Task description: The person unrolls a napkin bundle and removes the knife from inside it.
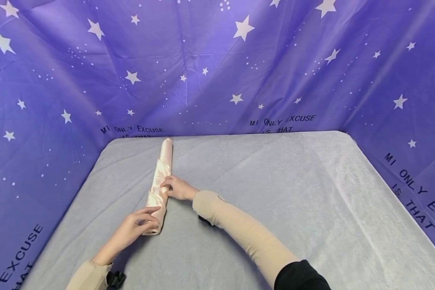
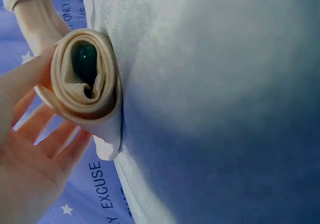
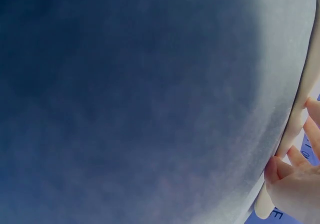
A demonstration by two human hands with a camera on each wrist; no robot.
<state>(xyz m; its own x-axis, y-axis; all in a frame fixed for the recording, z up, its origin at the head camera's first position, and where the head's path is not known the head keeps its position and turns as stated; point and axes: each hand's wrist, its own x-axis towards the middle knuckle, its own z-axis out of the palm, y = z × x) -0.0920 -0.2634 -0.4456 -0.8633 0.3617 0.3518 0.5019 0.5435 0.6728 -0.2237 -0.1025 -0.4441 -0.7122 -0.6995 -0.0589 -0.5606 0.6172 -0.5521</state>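
Observation:
A long roll of pale pink satin cloth [image 1: 161, 167] lies lengthwise on the left part of the table, with loose folds on its upper side. My left hand [image 1: 132, 225] holds its near end, thumb and fingers set round the edge. Looking into that end, the left wrist view shows layered cloth windings and a dark green, shiny thing [image 2: 85, 64] inside, mostly hidden. Farther up, my right hand [image 1: 180, 189] grips the roll about its middle, bent fingers over the top and thumb at the right side. In the right wrist view, the fingers [image 3: 297, 156] touch the cloth.
A grey cloth [image 1: 275, 193] covers the table, slightly wrinkled. Purple curtains [image 1: 210, 52] with white stars and printed words hang along the back and both sides. The roll's far end reaches the table's back edge.

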